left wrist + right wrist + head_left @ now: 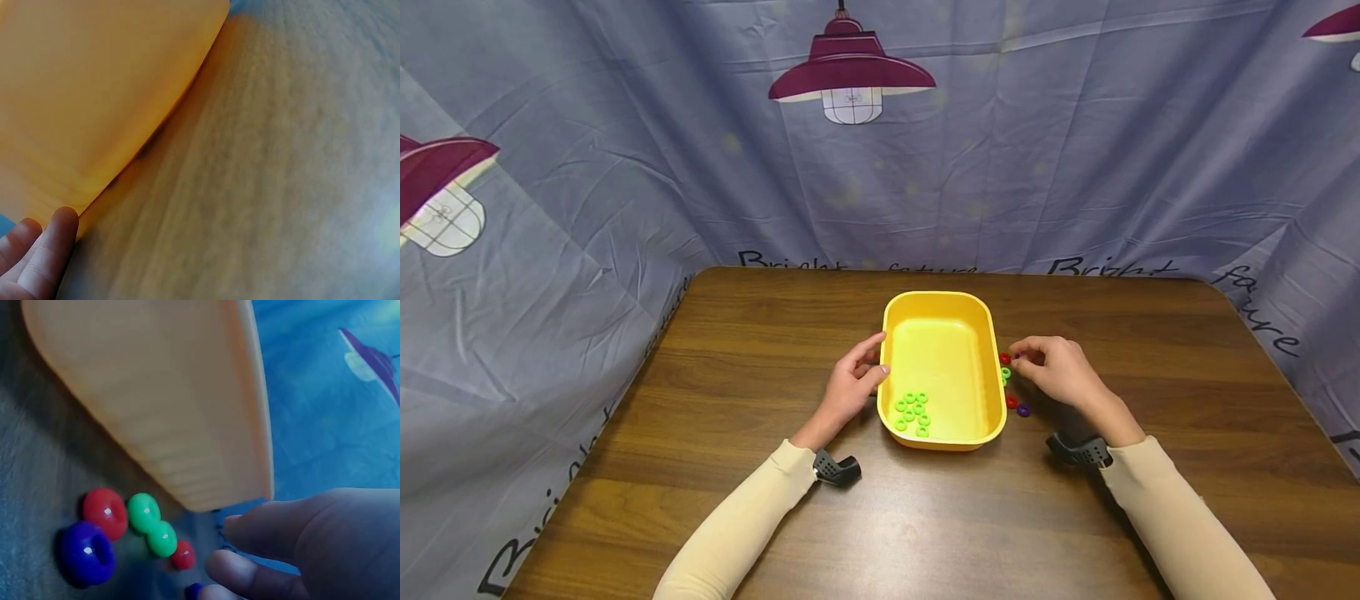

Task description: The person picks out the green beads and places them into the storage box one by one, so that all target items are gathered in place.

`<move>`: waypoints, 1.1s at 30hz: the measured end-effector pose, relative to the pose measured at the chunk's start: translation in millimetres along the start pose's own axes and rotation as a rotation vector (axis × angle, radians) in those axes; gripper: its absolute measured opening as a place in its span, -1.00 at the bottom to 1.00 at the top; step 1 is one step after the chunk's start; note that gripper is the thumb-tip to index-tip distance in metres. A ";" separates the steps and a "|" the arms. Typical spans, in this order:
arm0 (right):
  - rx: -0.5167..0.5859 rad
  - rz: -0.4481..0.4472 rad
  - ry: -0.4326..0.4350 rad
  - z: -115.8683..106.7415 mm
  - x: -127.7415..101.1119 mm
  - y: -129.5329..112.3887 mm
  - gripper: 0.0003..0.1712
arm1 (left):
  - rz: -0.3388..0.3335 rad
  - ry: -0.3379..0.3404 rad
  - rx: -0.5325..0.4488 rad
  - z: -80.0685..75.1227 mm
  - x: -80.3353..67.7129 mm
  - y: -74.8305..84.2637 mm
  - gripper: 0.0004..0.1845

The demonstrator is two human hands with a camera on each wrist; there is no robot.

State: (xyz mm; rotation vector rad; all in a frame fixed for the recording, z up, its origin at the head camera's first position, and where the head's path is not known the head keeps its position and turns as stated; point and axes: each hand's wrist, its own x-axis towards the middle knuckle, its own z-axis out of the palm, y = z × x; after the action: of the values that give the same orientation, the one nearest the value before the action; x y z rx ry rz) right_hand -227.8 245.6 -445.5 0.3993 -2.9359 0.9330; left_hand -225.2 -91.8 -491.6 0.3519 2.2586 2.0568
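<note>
My left hand [850,383] holds the left side of a yellow plastic bin [943,433], thumb over the rim and fingers against the outer wall. The left wrist view shows fingertips [61,228] along that wall [119,81]. Several light-green ring beads [918,409] lie inside, at the bin's near left. Beyond the right wall, my right hand [1063,375] reaches over loose beads, thumb and fingers apart. A purple-blue bead [195,590] lies right by its fingertips. Also there are green beads [144,512], a red bead [105,514] and another purple-blue bead [87,554].
Everything stands on a brown wood-grain table [760,350]. A grey-blue curtain [1000,167] with printed lamps and lettering hangs behind and beside it. Each wrist wears a black strap mount [837,469].
</note>
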 end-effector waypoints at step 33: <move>-0.060 -0.075 -0.061 21.8 4.4 13.7 -0.78 | -0.008 0.001 -0.021 0.2 -0.1 0.5 -0.40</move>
State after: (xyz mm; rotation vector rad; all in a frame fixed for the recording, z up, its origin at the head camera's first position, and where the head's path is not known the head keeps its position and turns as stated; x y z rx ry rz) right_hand -234.6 242.8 -470.5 0.5397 -2.9721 0.8361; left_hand -225.1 -91.6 -491.2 0.3397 2.2341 2.0754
